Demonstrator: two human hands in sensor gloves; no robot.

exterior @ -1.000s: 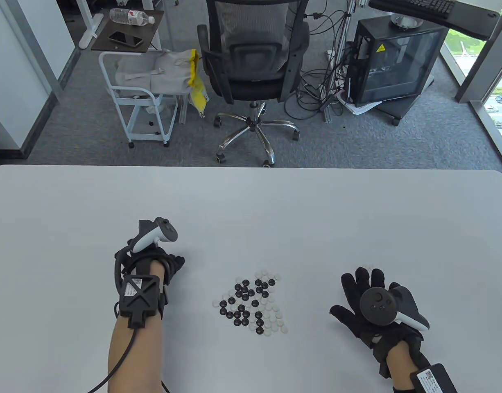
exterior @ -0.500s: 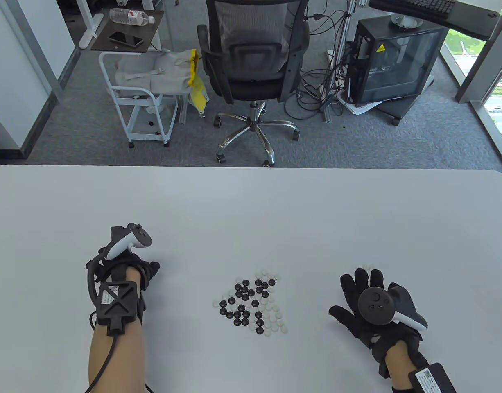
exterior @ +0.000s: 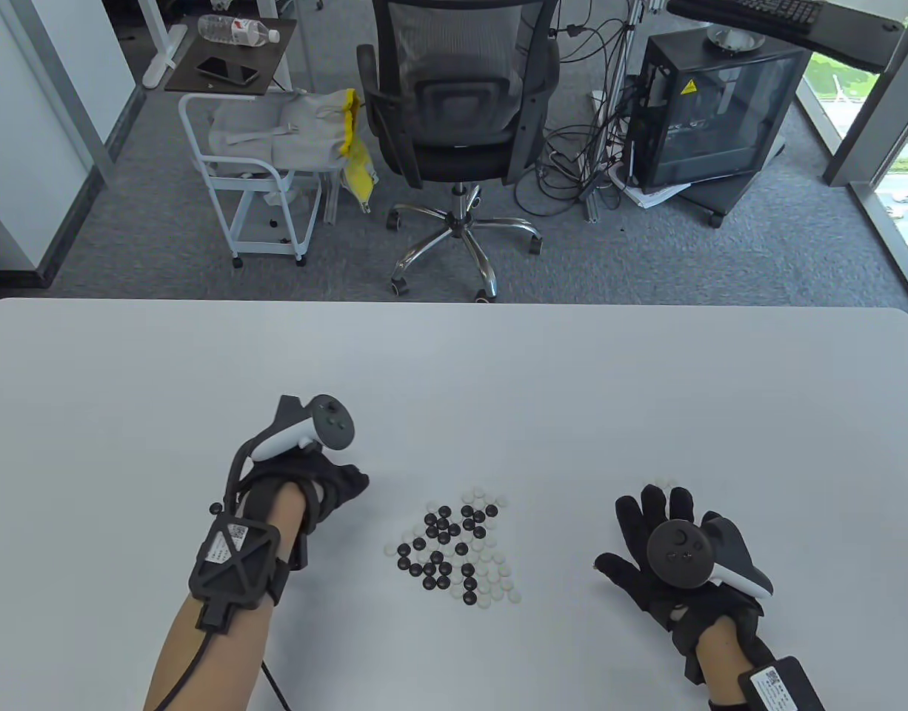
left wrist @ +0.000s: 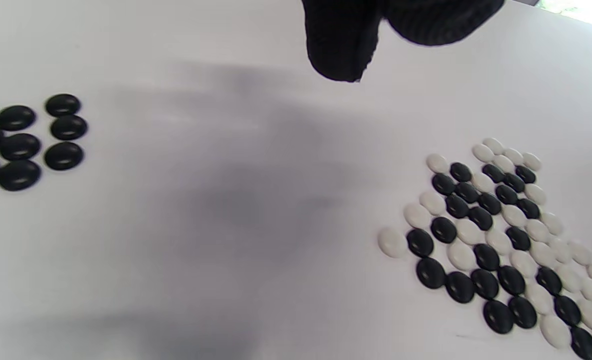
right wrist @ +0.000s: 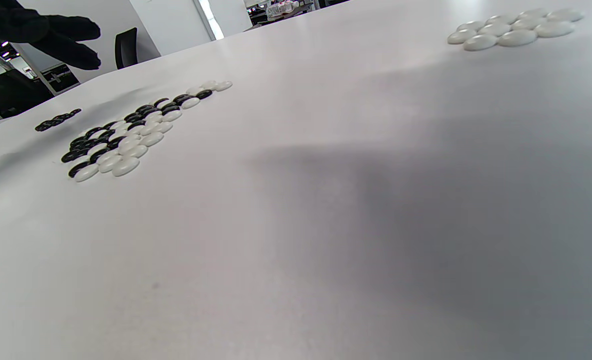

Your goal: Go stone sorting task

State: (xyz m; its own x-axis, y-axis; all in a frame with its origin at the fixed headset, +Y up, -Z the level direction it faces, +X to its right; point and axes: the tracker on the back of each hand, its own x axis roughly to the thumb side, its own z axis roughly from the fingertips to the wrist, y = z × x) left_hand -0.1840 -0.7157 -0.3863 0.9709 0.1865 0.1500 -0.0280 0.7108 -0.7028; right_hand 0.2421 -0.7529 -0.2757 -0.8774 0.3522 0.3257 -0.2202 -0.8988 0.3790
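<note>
office floor with a chair (exterior: 454, 96) and a cart (exterior: 258, 178) is showing behind the white table (exterior: 454, 370) in the table view. a mixed pile (exterior: 458, 548) of black and white stones is lying near the middle of the table's near half. the left hand (exterior: 306, 481) is hovering just left of the pile, its fingers (exterior: 346, 480) loosely curled and pointing toward the stones, holding nothing that i can see. the right hand (exterior: 665, 548) is resting well right of the pile, fingers spread and flat, with a few white stones (exterior: 665, 483) peeking out just past its fingertips.

left wrist view: two fingertips (left wrist: 343, 45) are hanging in from the top, nothing between them. the pile is lying to the lower right of them, while a sorted black group (left wrist: 23, 140) is sitting apart at the left edge.

right wrist view: the right hand's own fingers are not showing. a tidy white group (right wrist: 513, 27) is lying at the far right, the pile far left, with the left hand beyond it.

judging by this, the left hand is the nearer one, and the next pick probably lies to its right, at the pile's near-left edge where black stones are sitting.
</note>
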